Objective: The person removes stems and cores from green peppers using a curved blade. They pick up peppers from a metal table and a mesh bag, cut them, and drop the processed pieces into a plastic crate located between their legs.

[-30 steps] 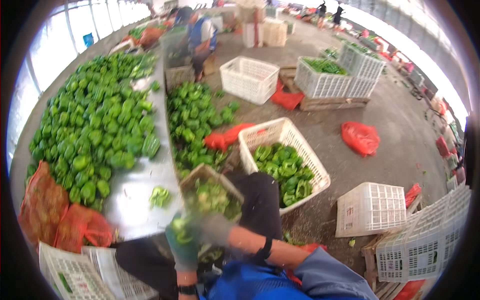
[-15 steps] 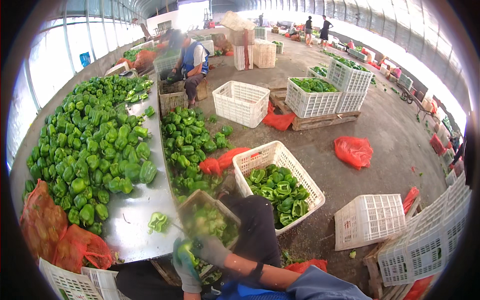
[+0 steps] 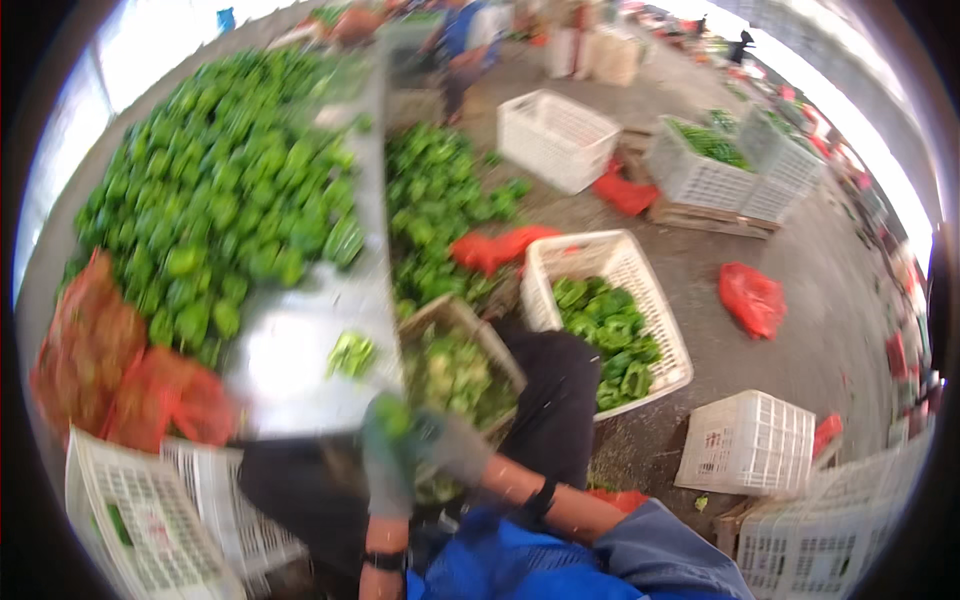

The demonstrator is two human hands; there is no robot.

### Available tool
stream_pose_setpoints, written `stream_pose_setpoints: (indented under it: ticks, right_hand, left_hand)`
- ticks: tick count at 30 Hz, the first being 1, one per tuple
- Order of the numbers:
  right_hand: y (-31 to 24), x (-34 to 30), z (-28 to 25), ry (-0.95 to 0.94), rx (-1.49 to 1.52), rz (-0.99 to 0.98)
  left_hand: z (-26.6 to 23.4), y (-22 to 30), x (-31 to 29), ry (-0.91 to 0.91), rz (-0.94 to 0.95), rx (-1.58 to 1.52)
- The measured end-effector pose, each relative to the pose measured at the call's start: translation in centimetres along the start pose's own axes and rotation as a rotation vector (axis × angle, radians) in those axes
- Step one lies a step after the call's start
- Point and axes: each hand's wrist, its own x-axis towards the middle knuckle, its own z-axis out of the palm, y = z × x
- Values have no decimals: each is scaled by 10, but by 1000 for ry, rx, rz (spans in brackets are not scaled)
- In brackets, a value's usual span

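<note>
My left hand [image 3: 387, 465], in a grey-green glove, holds a green bell pepper [image 3: 393, 414] just off the metal tabletop's front corner. My right hand [image 3: 452, 446], gloved in grey, comes in close beside it; motion blurs its fingers, so I cannot see whether it grips anything. Beyond both hands, a crate of pale pepper scraps [image 3: 455, 375] stands by my leg. A cut pepper [image 3: 351, 354] lies on the metal tabletop [image 3: 290, 395]. To the right, a white crate [image 3: 672, 335] contains green peppers [image 3: 612, 340].
A large heap of peppers [image 3: 230, 170] covers the table's far part, with red mesh sacks [image 3: 90, 345] at its left. More peppers [image 3: 435, 190] lie on the floor. White crates [image 3: 750, 440] stand at right and lower left [image 3: 140, 520]. A person [image 3: 465, 45] sits farther back.
The view has tipped downward and turned left, so the scene sits higher and farther right. Both hands remain together with the pepper, which now shows near the left fingertips.
</note>
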Motion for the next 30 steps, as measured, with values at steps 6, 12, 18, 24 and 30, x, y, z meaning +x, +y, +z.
stream_pose_setpoints:
  ticks: [6, 12, 18, 24, 30]
  right_hand:
    - [0, 33, -31, -65, 688, 318]
    - [30, 70, -15, -141, 907, 433]
    - [-9, 58, -54, 85, 567, 235]
    - [-15, 26, -181, 503, 115, 194]
    - [9, -8, -238, 983, -840, 118]
  left_hand:
    - [-11, 27, 18, 243, 140, 134]
    - [-54, 42, 78, 461, 565, 842]
    - [-64, 56, 165, 270, 763, 1351]
    - [-98, 31, 196, 128, 451, 1601]
    - [-78, 13, 178, 218, 615, 1538]
